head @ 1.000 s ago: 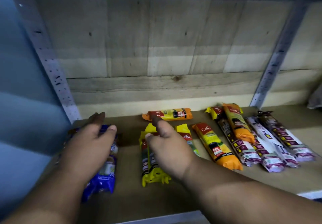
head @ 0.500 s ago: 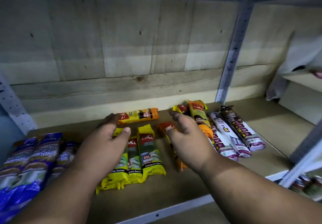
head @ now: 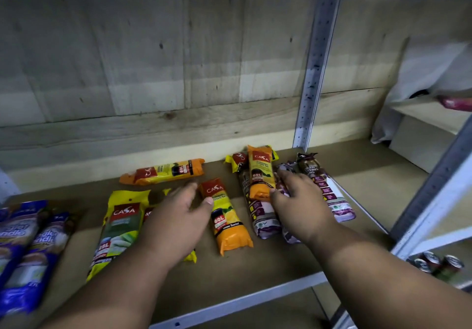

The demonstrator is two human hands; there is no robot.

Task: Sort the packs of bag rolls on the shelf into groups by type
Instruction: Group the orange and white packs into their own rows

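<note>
On the shelf [head: 281,259] in front of us, the packs lie in loose groups: blue packs [head: 28,247] at the far left, yellow packs [head: 120,226] beside them, an orange pack [head: 227,218] between our hands, another orange pack [head: 163,172] lying crosswise near the back wall, and purple-and-white packs [head: 329,190] to the right, with a third orange pack [head: 261,175] lying on top of them. Our left hand [head: 176,221] hovers above the yellow packs, fingers relaxed and spread, holding nothing, its thumb at the near orange pack's edge. Our right hand [head: 298,201] rests on the purple-and-white packs, fingers loosely curled, thumb touching the lower end of the orange pack lying on them; we cannot tell whether it grips anything. Compared with half a second ago, both hands have shifted rightward, and the left one has left the yellow group.
</note>
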